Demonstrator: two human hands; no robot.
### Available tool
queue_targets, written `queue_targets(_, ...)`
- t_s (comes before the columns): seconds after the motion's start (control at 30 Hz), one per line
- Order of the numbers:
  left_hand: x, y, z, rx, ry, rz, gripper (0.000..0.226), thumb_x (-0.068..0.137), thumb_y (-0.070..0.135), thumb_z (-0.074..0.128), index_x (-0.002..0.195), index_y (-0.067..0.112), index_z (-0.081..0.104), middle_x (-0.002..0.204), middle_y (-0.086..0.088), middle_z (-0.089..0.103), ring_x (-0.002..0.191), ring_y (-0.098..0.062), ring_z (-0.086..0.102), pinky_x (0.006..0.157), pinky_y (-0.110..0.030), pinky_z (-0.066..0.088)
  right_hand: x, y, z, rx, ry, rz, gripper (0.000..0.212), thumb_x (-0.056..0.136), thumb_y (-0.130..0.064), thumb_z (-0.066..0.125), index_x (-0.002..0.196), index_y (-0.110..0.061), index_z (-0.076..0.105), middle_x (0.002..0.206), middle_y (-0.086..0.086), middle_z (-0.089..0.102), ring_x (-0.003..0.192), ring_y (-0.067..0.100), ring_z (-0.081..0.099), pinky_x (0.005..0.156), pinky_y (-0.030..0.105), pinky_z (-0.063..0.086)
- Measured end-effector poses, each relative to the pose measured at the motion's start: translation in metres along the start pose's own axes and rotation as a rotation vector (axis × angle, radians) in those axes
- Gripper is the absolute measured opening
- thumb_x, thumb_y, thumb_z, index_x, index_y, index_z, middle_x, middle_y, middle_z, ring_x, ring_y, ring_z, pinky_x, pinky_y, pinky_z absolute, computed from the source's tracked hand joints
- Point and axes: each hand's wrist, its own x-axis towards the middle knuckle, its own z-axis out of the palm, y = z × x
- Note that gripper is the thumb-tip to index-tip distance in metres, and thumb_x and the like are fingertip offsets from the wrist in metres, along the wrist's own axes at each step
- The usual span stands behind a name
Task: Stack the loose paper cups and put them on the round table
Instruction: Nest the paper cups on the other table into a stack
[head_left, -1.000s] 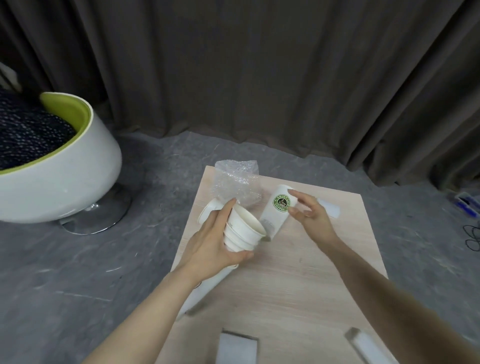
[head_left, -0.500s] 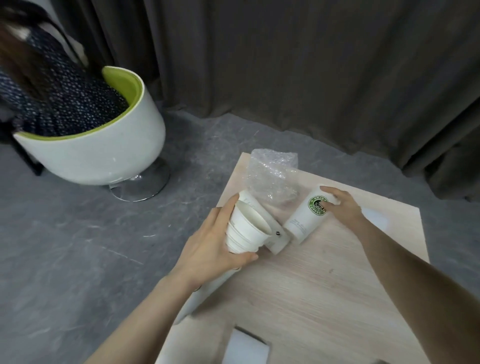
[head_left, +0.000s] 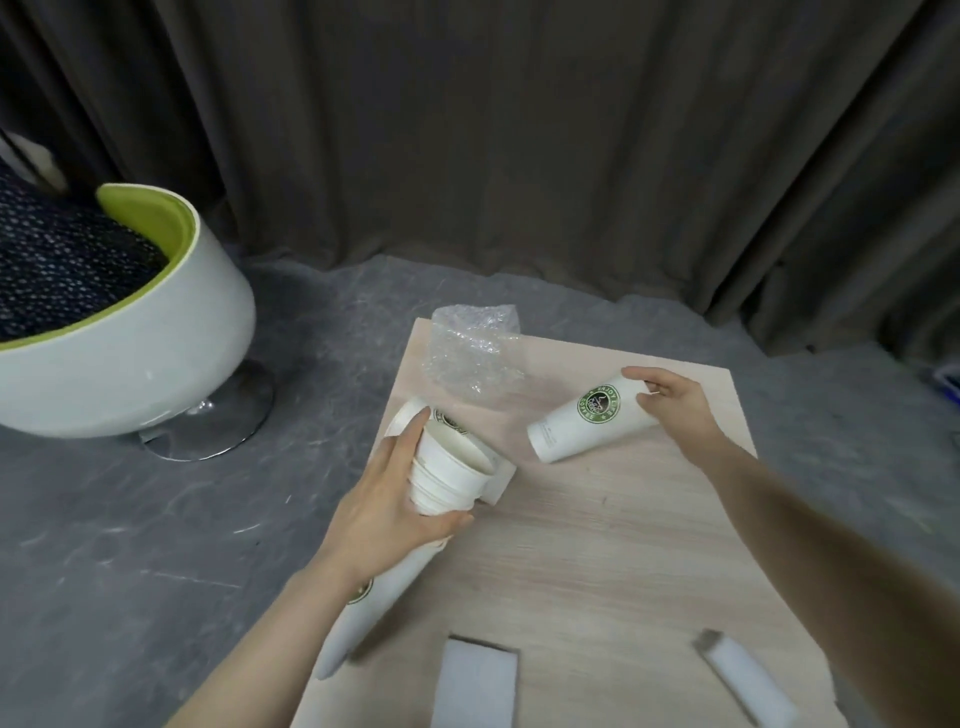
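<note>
Left hand (head_left: 395, 499) grips a nested stack of paper cups (head_left: 451, 474) at the surface's (head_left: 613, 561) left edge; right hand (head_left: 675, 405) pinches a logo cup (head_left: 587, 422) near the far edge.

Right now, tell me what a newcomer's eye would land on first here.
The left hand grips a long stack of nested paper cups over the wooden table's left edge. To the right, the right hand holds a single logo cup tilted above the table. A white-and-green tub chair stands far left.
</note>
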Motion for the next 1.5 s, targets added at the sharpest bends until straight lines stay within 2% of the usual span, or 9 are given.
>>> queue_targets(0.1,0.0,-0.006,0.0,0.016,-0.019,-0.025,0.111,0.06,0.061,0.075,0.143,0.057,0.003,0.147,0.031,0.019,0.129,-0.007,0.041,0.086,-0.03,0.039,-0.017,-0.01,-0.01,0.027,0.033,-0.033,0.041,0.084,0.02,0.047,0.116,0.001,0.064,0.089,-0.013,0.057,0.076,-0.016,0.053,0.072,-0.003,0.036)
queue_targets(0.27,-0.001,-0.009,-0.003,0.01,-0.046,-0.016,0.107,0.059,0.062,0.074,0.138,0.062,0.003,0.134,0.035,0.024,0.12,-0.005,0.044,0.082,-0.031,0.04,-0.039,-0.021,-0.018,0.069,0.084,-0.076,0.041,0.085,0.017,0.049,0.112,-0.008,0.066,0.111,0.003,0.063,0.105,0.004,0.054,0.08,0.001,0.039)
queue_targets(0.4,-0.003,-0.008,-0.008,0.0,-0.066,0.018,0.107,0.061,0.06,0.076,0.138,0.064,0.001,0.134,0.036,0.023,0.121,-0.003,0.041,0.083,-0.029,0.039,-0.052,-0.036,-0.021,0.136,0.094,-0.138,0.04,0.086,0.015,0.051,0.111,-0.012,0.067,0.112,0.001,0.069,0.101,0.007,0.06,0.086,0.015,0.044)
queue_targets(0.57,-0.003,-0.006,-0.01,0.028,-0.068,0.059,0.109,0.065,0.058,0.076,0.144,0.056,0.001,0.142,0.026,0.025,0.126,-0.006,0.039,0.084,-0.031,0.042,-0.069,-0.066,-0.019,0.283,0.077,-0.186,0.044,0.086,0.01,0.051,0.102,-0.026,0.072,0.095,-0.007,0.075,0.087,0.006,0.068,0.073,0.017,0.053)
queue_targets(0.73,-0.002,-0.005,-0.015,0.015,-0.069,0.081,0.112,0.065,0.056,0.077,0.147,0.051,0.0,0.145,0.023,0.026,0.127,-0.005,0.039,0.091,-0.034,0.044,-0.084,-0.093,0.007,0.337,-0.033,-0.223,0.039,0.087,0.011,0.052,0.107,-0.019,0.068,0.101,-0.002,0.073,0.094,0.011,0.067,0.081,0.019,0.053)
queue_targets(0.9,-0.003,-0.009,-0.018,0.007,-0.067,0.108,0.114,0.064,0.058,0.076,0.147,0.051,-0.003,0.142,0.026,0.027,0.123,-0.003,0.041,0.084,-0.03,0.043,-0.095,-0.109,0.044,0.321,-0.179,-0.249,0.035,0.087,0.011,0.054,0.117,-0.004,0.063,0.1,0.005,0.07,0.091,0.009,0.065,0.081,0.018,0.051)
queue_targets(1.07,-0.006,-0.014,-0.024,-0.016,-0.051,0.111,0.115,0.061,0.064,0.072,0.143,0.058,-0.009,0.134,0.032,0.027,0.118,-0.001,0.043,0.074,-0.024,0.04,-0.102,-0.112,0.084,0.303,-0.366,-0.209,0.037,0.085,0.013,0.056,0.113,-0.011,0.064,0.095,0.009,0.066,0.088,0.015,0.062,0.082,0.023,0.05)
queue_targets(1.37,-0.015,-0.027,-0.033,-0.027,-0.001,0.088,0.111,0.064,0.059,0.073,0.139,0.066,-0.008,0.133,0.024,0.037,0.12,0.0,0.042,0.079,-0.023,0.042,-0.119,-0.102,0.145,0.27,-0.62,-0.145,0.039,0.085,0.012,0.059,0.114,-0.014,0.065,0.085,-0.001,0.067,0.08,0.011,0.062,0.078,0.023,0.05)
queue_targets(1.5,-0.024,-0.04,-0.042,-0.025,0.045,0.014,0.111,0.06,0.063,0.072,0.137,0.068,-0.008,0.126,0.027,0.036,0.109,0.0,0.047,0.076,-0.024,0.042,-0.106,-0.097,0.16,0.248,-0.627,-0.131,0.035,0.086,0.003,0.064,0.117,-0.015,0.065,0.098,0.008,0.07,0.095,0.014,0.064,0.085,0.022,0.049)
